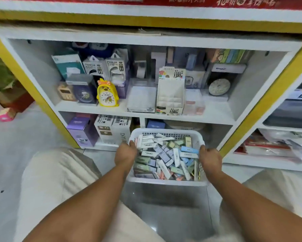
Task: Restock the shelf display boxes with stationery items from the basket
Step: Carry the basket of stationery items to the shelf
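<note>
A white plastic basket (166, 131) full of several small pastel stationery boxes (166, 158) hangs above the floor in front of the lower shelf. My left hand (125, 154) grips its left rim and my right hand (210, 158) grips its right rim. On the middle shelf above stands a white cardboard display box (170, 95) with a printed header card; its tiers look bare. A clear plastic case (141, 99) lies just left of it.
The white shelf unit (146, 116) with yellow side posts holds a yellow duck alarm clock (107, 94), power bank packs (104, 67), a round clock (219, 87) and boxes below (111, 130). My knees in light trousers flank the basket. Grey tiled floor lies to the left.
</note>
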Demonstrator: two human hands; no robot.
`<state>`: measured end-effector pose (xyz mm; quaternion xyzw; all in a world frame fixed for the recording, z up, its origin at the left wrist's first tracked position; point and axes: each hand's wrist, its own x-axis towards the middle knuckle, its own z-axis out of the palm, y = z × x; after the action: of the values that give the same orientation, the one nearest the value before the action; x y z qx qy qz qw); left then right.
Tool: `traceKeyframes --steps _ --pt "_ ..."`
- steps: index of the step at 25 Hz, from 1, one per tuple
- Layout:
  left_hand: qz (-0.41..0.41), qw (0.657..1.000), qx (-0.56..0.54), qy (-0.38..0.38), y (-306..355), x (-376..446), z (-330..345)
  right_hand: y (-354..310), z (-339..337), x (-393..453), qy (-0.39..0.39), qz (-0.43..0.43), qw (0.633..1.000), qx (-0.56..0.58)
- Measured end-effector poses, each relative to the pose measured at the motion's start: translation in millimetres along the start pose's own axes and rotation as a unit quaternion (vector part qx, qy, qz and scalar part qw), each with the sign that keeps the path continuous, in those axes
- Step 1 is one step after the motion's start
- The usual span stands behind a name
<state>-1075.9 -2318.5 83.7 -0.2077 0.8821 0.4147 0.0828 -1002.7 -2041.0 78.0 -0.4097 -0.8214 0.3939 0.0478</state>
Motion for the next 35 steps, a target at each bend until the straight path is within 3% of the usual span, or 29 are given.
traceKeyframes --steps 3,6,7,9,10,11,12,13,14,15,16,21,25,28,31,33,35 --pt "-0.014 0.999 0.014 -0.05 9 6 -3 1 -2 -1 0.019 -0.003 1.0 -0.005" --pt "-0.031 0.993 0.063 -0.1 7 18 -2 5 2 -2 -0.019 0.039 0.999 0.002" --pt "-0.033 0.991 0.077 -0.102 4 25 3 13 6 -1 -0.021 0.007 1.0 0.009" --pt "-0.04 0.989 0.095 -0.109 -11 39 18 27 19 4 -0.123 -0.014 0.992 0.02" --pt "-0.049 0.988 0.092 -0.115 -22 46 28 37 30 7 -0.094 -0.091 0.99 -0.042" --pt "-0.062 0.987 0.083 -0.121 -32 53 38 45 40 10 -0.105 -0.085 0.989 -0.066" --pt "-0.08 0.986 0.078 -0.126 -43 57 46 57 49 20 -0.11 -0.023 0.991 -0.07" --pt "-0.096 0.983 0.08 -0.131 -53 62 55 60 58 23 -0.138 0.013 0.99 -0.004" --pt "-0.111 0.98 0.084 -0.14 -61 69 66 68 70 29 -0.11 0.038 0.993 0.002" --pt "-0.123 0.976 0.086 -0.156 -70 75 76 82 86 41 -0.071 0.085 0.993 -0.035" --pt "-0.134 0.971 0.089 -0.175 -77 79 85 91 99 48 -0.083 0.134 0.985 -0.073" --pt "-0.183 0.953 0.084 -0.226 -96 101 113 116 145 73 -0.135 0.193 0.963 -0.134" --pt "-0.179 0.95 0.098 -0.237 -104 107 121 125 154 81 -0.158 0.188 0.958 -0.145" --pt "-0.084 0.944 0.242 -0.206 -94 97 127 115 153 71 -0.139 0.121 0.965 -0.189" --pt "0.209 0.881 0.395 -0.155 -84 82 149 101 159 55 -0.088 -0.129 0.954 -0.255" --pt "0.346 0.822 0.389 -0.23 -76 74 167 96 170 50 -0.168 -0.195 0.927 -0.274" --pt "0.391 0.767 0.406 -0.308 -71 71 183 101 179 47 -0.225 -0.175 0.911 -0.3"
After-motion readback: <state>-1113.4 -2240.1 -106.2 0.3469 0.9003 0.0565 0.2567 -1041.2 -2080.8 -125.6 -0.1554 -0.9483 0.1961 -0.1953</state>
